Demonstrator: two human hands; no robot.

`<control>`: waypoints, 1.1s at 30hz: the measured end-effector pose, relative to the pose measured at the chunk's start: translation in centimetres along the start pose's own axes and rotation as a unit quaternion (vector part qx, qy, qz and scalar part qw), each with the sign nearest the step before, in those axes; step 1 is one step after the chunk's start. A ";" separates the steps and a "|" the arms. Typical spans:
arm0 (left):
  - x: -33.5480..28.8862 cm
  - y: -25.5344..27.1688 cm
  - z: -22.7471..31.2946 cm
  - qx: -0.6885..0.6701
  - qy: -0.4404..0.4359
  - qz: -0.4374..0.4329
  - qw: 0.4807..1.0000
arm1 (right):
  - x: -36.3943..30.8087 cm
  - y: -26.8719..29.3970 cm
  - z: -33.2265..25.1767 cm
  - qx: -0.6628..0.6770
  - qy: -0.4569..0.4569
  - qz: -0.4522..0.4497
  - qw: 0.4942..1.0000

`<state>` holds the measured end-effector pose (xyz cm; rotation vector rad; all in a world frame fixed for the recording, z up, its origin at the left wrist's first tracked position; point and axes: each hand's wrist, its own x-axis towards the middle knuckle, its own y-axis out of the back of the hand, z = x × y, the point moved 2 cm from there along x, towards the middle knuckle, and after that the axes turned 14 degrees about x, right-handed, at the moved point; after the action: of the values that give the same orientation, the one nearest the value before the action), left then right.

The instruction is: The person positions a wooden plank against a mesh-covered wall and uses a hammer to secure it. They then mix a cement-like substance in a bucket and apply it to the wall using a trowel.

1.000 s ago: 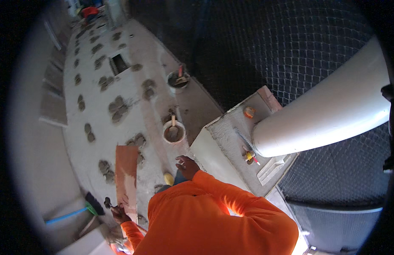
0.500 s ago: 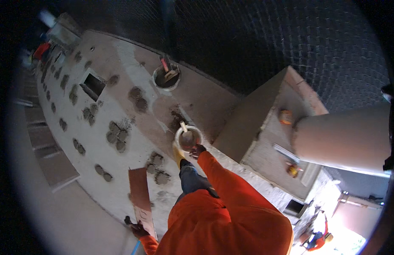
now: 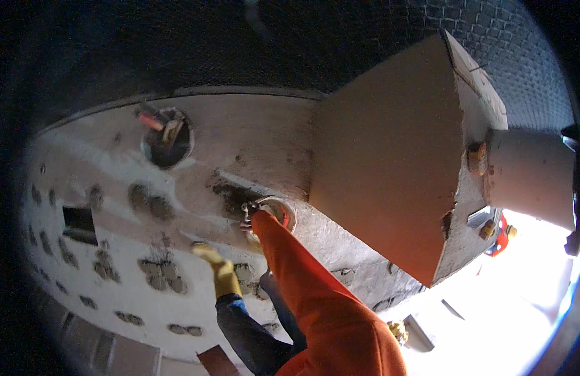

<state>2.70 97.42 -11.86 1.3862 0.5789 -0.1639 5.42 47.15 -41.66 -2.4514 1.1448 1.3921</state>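
My right hand [image 3: 255, 211] is at the left rim of a small pale bucket [image 3: 292, 219], at the end of my orange sleeve. Its fingers look closed on a pale-handled tool [image 3: 245, 209] that stands in the bucket; blur and the hand itself hide most of the tool. A red patch shows inside the bucket, and its contents are otherwise hard to make out. At the lower edge, the end of a reddish-brown flat board [image 3: 217, 361] comes into view. My left hand is out of the picture.
A larger bucket [image 3: 168, 141] with red-handled tools stands at the far left. Grey mortar dabs [image 3: 162, 276] and a dark square opening [image 3: 80, 224] mark the pale surface. My yellow boot [image 3: 218, 269] is nearby. A big block [image 3: 384, 150] rises on the right beside a thick pipe [image 3: 531, 175].
The view has turned. My right hand has shifted from the bucket's near rim to the tool handle at its left. My left hand, earlier on the board, has left the picture.
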 end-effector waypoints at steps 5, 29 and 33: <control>10.3 -0.6 5.9 0.027 -0.090 -0.025 0.995 | 3.5 -0.7 0.3 0.060 -0.010 0.043 0.997; 23.9 14.9 27.6 0.047 -0.421 -0.075 0.903 | -26.9 4.6 -22.1 0.579 0.174 0.261 0.752; 24.4 16.8 31.2 0.060 -0.463 -0.066 0.882 | -30.5 10.5 -28.3 0.629 0.213 0.219 0.715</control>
<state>39.85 76.39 -6.59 1.2084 -0.1521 -0.9297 9.24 44.72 1.03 -1.4418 1.9131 -0.1796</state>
